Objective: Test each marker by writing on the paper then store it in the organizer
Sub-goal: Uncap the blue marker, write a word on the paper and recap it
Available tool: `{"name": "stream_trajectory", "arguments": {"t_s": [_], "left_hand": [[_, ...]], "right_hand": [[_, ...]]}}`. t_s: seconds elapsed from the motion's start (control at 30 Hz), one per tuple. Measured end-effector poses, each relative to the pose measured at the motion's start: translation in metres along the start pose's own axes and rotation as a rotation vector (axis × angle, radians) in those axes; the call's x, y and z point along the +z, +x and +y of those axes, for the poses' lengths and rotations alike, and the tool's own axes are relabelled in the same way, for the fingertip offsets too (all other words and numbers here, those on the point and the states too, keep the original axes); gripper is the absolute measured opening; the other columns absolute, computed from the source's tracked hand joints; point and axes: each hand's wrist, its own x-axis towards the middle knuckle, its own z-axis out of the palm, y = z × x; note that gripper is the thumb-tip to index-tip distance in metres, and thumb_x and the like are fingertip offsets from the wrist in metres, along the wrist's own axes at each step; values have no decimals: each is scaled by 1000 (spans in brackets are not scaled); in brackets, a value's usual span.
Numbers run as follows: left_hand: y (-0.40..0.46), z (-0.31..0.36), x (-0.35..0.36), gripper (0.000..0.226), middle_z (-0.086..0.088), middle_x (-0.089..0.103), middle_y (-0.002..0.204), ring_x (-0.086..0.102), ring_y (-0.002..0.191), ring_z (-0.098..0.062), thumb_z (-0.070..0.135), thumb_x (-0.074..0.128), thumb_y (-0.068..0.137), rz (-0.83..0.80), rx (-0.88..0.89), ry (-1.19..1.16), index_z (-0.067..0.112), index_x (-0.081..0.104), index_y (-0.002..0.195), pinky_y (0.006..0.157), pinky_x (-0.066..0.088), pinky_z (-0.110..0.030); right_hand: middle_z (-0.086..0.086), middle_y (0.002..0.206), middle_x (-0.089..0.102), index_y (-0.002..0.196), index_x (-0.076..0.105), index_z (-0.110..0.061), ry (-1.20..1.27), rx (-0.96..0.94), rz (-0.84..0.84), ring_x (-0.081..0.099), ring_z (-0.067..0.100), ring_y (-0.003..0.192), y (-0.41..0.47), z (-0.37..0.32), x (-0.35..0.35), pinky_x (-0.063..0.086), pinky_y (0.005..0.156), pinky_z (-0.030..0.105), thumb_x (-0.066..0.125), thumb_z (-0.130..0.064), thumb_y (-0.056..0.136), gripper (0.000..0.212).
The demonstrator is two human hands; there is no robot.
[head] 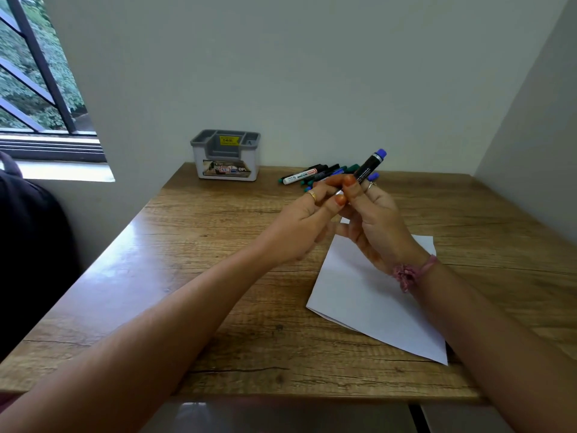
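A black marker with a blue end [371,165] is held up above the wooden table, tilted up to the right. My right hand [374,226] grips its lower barrel. My left hand [307,226] pinches the marker's near end between thumb and fingers; that end is hidden by the fingers. A white sheet of paper [371,295] lies on the table under my right wrist. A pile of several markers [312,175] lies at the back of the table behind my hands. The grey organizer [225,156] stands at the back left against the wall.
The wooden table [218,276] sits in a corner, with walls behind and to the right. A window with bars [34,76] is at the far left. A dark object [28,245] is beside the table's left edge.
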Motion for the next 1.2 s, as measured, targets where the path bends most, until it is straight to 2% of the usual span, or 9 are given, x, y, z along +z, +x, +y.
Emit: {"name": "stream_trajectory", "arguments": {"t_s": [0.27,0.37,0.47,0.57,0.67,0.8,0.97,1.07,1.2], "left_hand": [[2,-2,-5,27,-5,34,59,28,45,-10,46,33,96,-100,-10,3,27,45,110,40,23,-23],[1,-7,-13,49,-8,41,65,36,45,-6,67,23,84,-115,-58,67,36,44,116,45,31,-22],[2,-16,-25,49,-2,49,68,40,49,-4,75,12,78,-137,-83,156,53,33,116,49,35,-19],[7,-25,-37,71,4,56,79,47,67,-5,71,16,80,-154,-104,473,30,43,132,60,35,-20],[9,-31,-43,49,8,62,105,52,96,-5,62,41,87,-242,-91,645,39,50,129,79,39,-19],[11,-28,-38,44,13,50,83,47,78,-3,58,49,85,-352,-33,891,45,48,128,72,39,-25],[14,-28,-33,46,2,54,76,41,60,-10,64,55,78,-402,-17,931,39,57,116,56,27,-31],[14,-25,-30,56,7,40,66,38,59,-7,64,54,77,-429,-26,1002,42,49,128,54,23,-30],[14,-24,-30,30,8,43,66,42,61,-8,61,59,77,-432,-70,945,33,57,89,55,31,-26]], "right_hand": [[7,114,67,109,62,-7,-98,-44,12,64,19,107,3,-4,-4,56,82,41,44,-25,97,29],[3,104,70,104,65,-11,-74,-85,121,66,16,98,6,-8,-9,54,86,37,47,-30,96,27],[-9,81,69,93,68,-20,-11,-81,246,61,4,73,7,-13,-15,48,63,21,53,-35,93,22],[-10,65,58,88,68,-21,16,-8,317,46,1,51,9,-9,-20,41,47,16,59,-38,89,19],[-8,54,43,76,63,-19,11,72,348,34,4,46,11,0,-21,33,43,17,67,-31,85,15],[-6,43,36,63,50,-18,118,132,340,28,6,37,10,12,-22,24,35,19,58,-22,89,28],[-6,39,35,76,59,-13,104,176,257,28,6,33,8,19,-23,22,34,18,43,-25,94,27],[-3,42,46,81,68,-9,11,163,123,38,8,37,5,10,-18,31,37,18,34,-25,95,40],[4,58,63,91,66,-2,-123,227,-189,60,14,51,-14,-6,-17,49,48,20,37,-22,92,35]]}}
